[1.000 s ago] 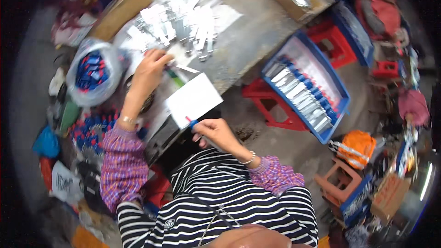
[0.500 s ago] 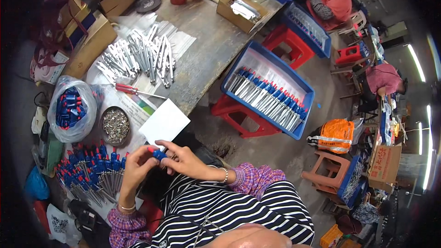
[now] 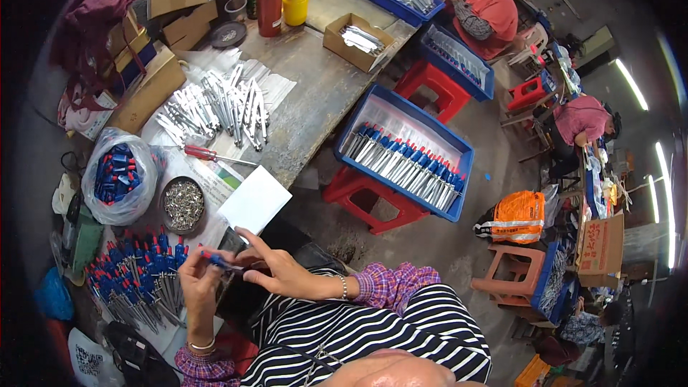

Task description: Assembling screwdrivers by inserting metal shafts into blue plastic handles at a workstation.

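My left hand (image 3: 199,283) pinches a blue handle piece (image 3: 215,259) between thumb and fingers, its narrow greyish end pointing toward the other hand. Facing it, my right hand (image 3: 283,272) has its index finger and thumb apart; the tip of the piece lies close to these fingers, and whether they touch is unclear. Just beyond the hands lies a white pad (image 3: 255,199). Left of my left hand spreads a pile of blue handles with red tips and metal shafts (image 3: 140,272). A clear plastic bag (image 3: 149,175) holds more blue handles, beside a round bowl of small metal parts (image 3: 183,204).
Loose metal strips (image 3: 215,107) and a red-handled screwdriver (image 3: 202,153) lie on the worktable (image 3: 308,93). To the right, a blue tray (image 3: 401,104) of handled pieces rests on a red stool (image 3: 365,201). Two people (image 3: 494,14) sit farther off.
The blue handle piece has shifted left with my left hand, and its red tip no longer shows. My right hand's fingers have spread from it. The whole view has tilted slightly.
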Action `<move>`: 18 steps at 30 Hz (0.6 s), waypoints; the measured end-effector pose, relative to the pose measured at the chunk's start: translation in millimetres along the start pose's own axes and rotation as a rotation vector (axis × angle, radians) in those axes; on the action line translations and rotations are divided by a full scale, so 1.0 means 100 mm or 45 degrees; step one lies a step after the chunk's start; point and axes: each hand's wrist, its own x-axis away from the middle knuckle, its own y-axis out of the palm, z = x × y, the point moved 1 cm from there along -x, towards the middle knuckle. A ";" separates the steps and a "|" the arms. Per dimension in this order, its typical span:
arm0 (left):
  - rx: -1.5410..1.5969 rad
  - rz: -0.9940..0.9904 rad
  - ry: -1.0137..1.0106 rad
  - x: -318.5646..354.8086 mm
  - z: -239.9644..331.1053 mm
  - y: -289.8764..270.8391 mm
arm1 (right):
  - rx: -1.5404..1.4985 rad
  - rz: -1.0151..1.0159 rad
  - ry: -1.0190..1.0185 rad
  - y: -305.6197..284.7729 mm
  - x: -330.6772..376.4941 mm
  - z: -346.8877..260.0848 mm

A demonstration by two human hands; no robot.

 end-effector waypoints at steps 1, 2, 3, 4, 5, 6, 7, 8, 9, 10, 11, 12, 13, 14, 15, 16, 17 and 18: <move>-0.056 0.031 0.087 0.03 0.05 -0.03 | 0.010 0.014 -0.011 0.00 0.02 0.02; -0.086 0.093 0.111 0.05 0.05 -0.11 | 0.052 -0.071 0.026 0.00 0.04 0.07; -0.115 0.153 0.135 0.08 0.03 -0.21 | 0.095 -0.154 0.064 0.00 0.05 0.10; -0.071 0.235 0.158 0.13 0.03 -0.27 | 0.102 -0.168 0.026 0.03 0.07 0.11; -0.133 0.239 0.209 0.16 0.05 -0.33 | 0.166 -0.165 -0.060 0.05 0.08 0.14; -0.222 0.206 0.232 0.16 0.08 -0.38 | 0.180 -0.193 -0.036 0.05 0.09 0.17; -0.309 0.194 0.254 0.21 0.13 -0.44 | 0.191 -0.241 -0.010 0.08 0.10 0.17; -0.335 0.213 0.242 0.23 0.16 -0.49 | 0.202 -0.263 -0.013 0.08 0.11 0.17; -0.363 0.242 0.225 0.22 0.20 -0.54 | 0.206 -0.293 -0.014 0.08 0.10 0.18; -0.360 0.298 0.186 0.29 0.27 -0.56 | 0.255 -0.371 0.075 0.11 0.12 0.25; -0.372 0.345 0.197 0.33 0.31 -0.57 | 0.312 -0.353 -0.010 0.11 0.14 0.25; -0.440 0.404 0.135 0.30 0.34 -0.59 | 0.289 -0.369 0.092 0.08 0.13 0.20; -0.395 0.469 0.195 0.31 0.33 -0.60 | 0.263 -0.418 0.194 0.07 0.13 0.13; -0.292 0.451 0.168 0.29 0.45 -0.51 | 0.283 -0.390 0.179 0.07 0.16 0.17; -0.439 0.439 0.227 0.36 0.46 -0.59 | 0.287 -0.390 0.154 0.11 0.16 0.19; -0.426 0.507 0.151 0.36 0.48 -0.62 | 0.274 -0.422 0.280 0.12 0.16 0.16; -0.286 0.451 0.081 0.36 0.45 -0.70 | 0.272 -0.453 0.398 0.12 0.17 0.15; -0.295 0.402 -0.048 0.34 0.49 -0.75 | 0.245 -0.453 0.397 0.10 0.17 0.15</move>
